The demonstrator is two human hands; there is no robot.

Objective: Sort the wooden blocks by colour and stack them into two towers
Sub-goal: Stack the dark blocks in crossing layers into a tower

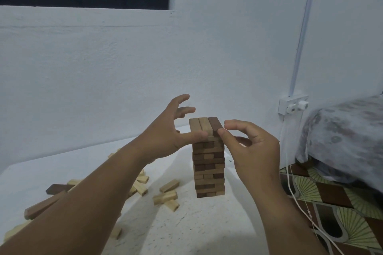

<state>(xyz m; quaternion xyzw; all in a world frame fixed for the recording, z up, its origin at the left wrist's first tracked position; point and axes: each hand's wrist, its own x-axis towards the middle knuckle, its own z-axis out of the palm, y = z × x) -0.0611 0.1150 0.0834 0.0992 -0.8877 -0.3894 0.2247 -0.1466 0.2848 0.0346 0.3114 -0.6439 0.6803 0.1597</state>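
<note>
A tall tower of brown wooden blocks point(209, 167) stands on the white table point(186, 223). Its top layer has two mid-brown blocks and one dark brown block point(215, 123) on the right. My left hand point(172, 130) is spread open, its thumb pressing the near end of the top layer from the left. My right hand point(248, 143) pinches the near end of the dark brown top block with thumb and forefinger. Pale loose blocks point(167, 194) lie scattered on the table to the left of the tower. A dark loose block point(58, 188) and a brown one point(43, 207) lie further left.
The table meets a white wall behind. On the right are a patterned floor mat point(331, 203), a bed with a floral cover point(342, 136), a wall socket point(293, 106) and a white cable point(290, 182) hanging down beside the table's edge.
</note>
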